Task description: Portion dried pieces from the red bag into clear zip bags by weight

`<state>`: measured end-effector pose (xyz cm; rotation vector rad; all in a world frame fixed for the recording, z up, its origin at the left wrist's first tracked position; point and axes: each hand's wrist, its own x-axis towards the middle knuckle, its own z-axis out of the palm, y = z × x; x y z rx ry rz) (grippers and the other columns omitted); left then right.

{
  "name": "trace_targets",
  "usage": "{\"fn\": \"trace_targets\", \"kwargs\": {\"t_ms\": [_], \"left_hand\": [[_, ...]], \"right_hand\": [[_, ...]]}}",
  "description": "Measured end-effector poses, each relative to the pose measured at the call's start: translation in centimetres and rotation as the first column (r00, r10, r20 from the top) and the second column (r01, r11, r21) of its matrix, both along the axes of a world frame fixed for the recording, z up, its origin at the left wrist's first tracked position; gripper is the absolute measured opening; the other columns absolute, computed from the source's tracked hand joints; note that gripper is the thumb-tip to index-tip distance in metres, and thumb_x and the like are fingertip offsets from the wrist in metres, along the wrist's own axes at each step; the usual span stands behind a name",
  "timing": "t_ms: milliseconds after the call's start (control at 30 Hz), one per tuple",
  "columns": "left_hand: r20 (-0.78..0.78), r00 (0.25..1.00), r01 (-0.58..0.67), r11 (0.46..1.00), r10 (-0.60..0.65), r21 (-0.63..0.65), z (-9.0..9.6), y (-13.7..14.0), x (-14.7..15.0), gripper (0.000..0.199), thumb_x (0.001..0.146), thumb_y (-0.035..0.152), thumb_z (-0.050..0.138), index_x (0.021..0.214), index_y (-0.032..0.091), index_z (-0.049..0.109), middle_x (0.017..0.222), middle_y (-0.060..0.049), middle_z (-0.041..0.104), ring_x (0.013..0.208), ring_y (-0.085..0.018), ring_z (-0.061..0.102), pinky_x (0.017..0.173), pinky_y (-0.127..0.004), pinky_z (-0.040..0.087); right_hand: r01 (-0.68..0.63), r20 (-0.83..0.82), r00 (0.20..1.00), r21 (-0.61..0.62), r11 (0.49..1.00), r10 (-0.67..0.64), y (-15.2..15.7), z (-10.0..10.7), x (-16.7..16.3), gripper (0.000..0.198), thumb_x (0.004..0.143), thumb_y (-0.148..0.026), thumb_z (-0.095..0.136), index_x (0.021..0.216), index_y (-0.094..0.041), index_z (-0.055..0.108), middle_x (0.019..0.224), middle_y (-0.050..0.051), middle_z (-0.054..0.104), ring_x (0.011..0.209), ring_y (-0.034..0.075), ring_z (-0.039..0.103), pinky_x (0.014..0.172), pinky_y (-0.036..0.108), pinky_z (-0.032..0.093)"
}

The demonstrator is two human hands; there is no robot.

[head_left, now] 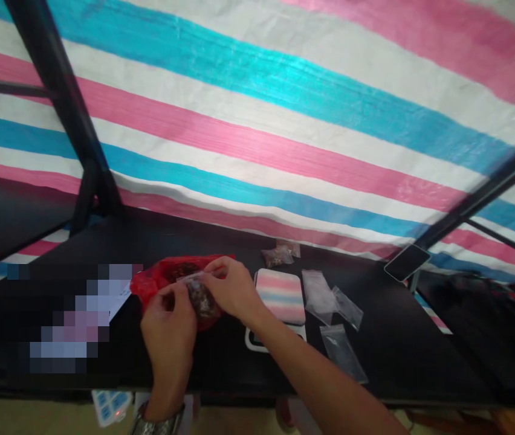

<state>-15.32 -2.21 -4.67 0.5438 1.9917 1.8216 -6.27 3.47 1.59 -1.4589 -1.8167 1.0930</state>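
Both my hands pinch the top edge of a small clear zip bag [202, 300] with brownish contents in it. My left hand [169, 323] grips its left corner, fingers closed. The right-hand corner is between the fingers of my right hand [233, 287]. Behind and beneath the bag lies a red plastic bag [162, 272], its mouth spread, with dark brown pieces inside. Just right of my right hand is a white scale [280, 296] with a shiny plate reflecting the striped sheet; my forearm covers part of its front.
Two small filled bags [277, 256] lie behind the scale. Several flat clear zip bags [343, 353] lie to its right. A phone [407, 263] leans near the right frame post. A striped sheet [257, 121] hangs behind the black table [221, 374]. A power strip [111, 406] is below the front edge.
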Motion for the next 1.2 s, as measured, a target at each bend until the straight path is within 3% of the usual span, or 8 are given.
{"fn": "trace_targets", "kwargs": {"t_ms": [233, 400, 600, 767, 967, 1200], "left_hand": [[0.048, 0.998, 0.031, 0.999, -0.033, 0.035, 0.4, -0.1, -0.1, 0.03, 0.079, 0.043, 0.064, 0.086, 0.017, 0.074, 0.082, -0.007, 0.076, 0.081, -0.028, 0.072, 0.08, -0.043, 0.058], [-0.004, 0.995, 0.096, 0.995, -0.096, 0.038, 0.6, -0.2, -0.2, 0.031, 0.083, 0.045, 0.061, 0.081, 0.017, 0.073, 0.08, -0.008, 0.076, 0.081, -0.028, 0.072, 0.081, -0.042, 0.058], [0.064, 0.994, 0.076, 0.99, -0.084, 0.123, 0.4, -0.1, -0.1, 0.025, 0.082, 0.04, 0.063, 0.087, 0.017, 0.072, 0.088, -0.007, 0.077, 0.087, -0.026, 0.073, 0.088, -0.042, 0.058], [0.016, 0.996, 0.09, 0.994, -0.091, 0.058, -0.1, 0.0, 0.1, 0.029, 0.085, 0.046, 0.059, 0.08, 0.018, 0.069, 0.08, -0.005, 0.072, 0.081, -0.026, 0.069, 0.08, -0.041, 0.056], [-0.005, 0.998, 0.07, 0.991, -0.07, 0.114, 0.2, -0.1, 0.7, 0.023, 0.088, 0.038, 0.058, 0.094, 0.019, 0.068, 0.097, -0.01, 0.074, 0.094, -0.029, 0.071, 0.09, -0.046, 0.056], [-0.004, 0.998, -0.059, 0.996, 0.059, 0.065, 0.9, -0.2, 0.7, 0.017, 0.087, 0.031, 0.065, 0.098, 0.019, 0.059, 0.092, -0.004, 0.065, 0.083, -0.023, 0.066, 0.082, -0.042, 0.056]], "right_hand": [[-0.021, -0.088, 0.996, 0.033, 0.999, 0.024, 0.7, -1.6, 0.0, 0.009, 0.08, -0.016, 0.072, 0.084, -0.023, 0.069, 0.085, -0.001, 0.076, 0.083, 0.017, 0.072, 0.08, 0.029, 0.054], [-0.023, -0.149, 0.988, 0.02, 1.0, 0.026, 0.5, -1.8, 0.3, 0.008, 0.079, -0.017, 0.069, 0.083, -0.022, 0.066, 0.074, -0.004, 0.071, 0.07, 0.015, 0.067, 0.065, 0.025, 0.048], [-0.012, -0.163, 0.987, 0.03, 0.999, 0.017, 0.4, -1.8, 0.4, 0.011, 0.077, -0.016, 0.068, 0.085, -0.023, 0.065, 0.072, -0.005, 0.069, 0.065, 0.014, 0.063, 0.059, 0.024, 0.042], [-0.019, -0.193, 0.981, 0.035, 0.999, 0.025, 0.2, -2.1, 0.5, 0.01, 0.079, -0.02, 0.069, 0.089, -0.023, 0.066, 0.074, -0.004, 0.071, 0.065, 0.014, 0.063, 0.059, 0.025, 0.042], [-0.002, -0.037, 0.999, 0.039, 0.999, 0.003, 0.6, -1.5, 0.7, 0.016, 0.078, -0.019, 0.072, 0.093, -0.024, 0.071, 0.081, -0.002, 0.075, 0.076, 0.017, 0.07, 0.066, 0.027, 0.046], [-0.068, 0.061, 0.996, 0.021, 0.997, 0.067, 1.3, -0.5, -0.2, 0.01, 0.08, -0.023, 0.077, 0.089, -0.025, 0.078, 0.085, 0.0, 0.079, 0.086, 0.021, 0.074, 0.073, 0.028, 0.051]]}}
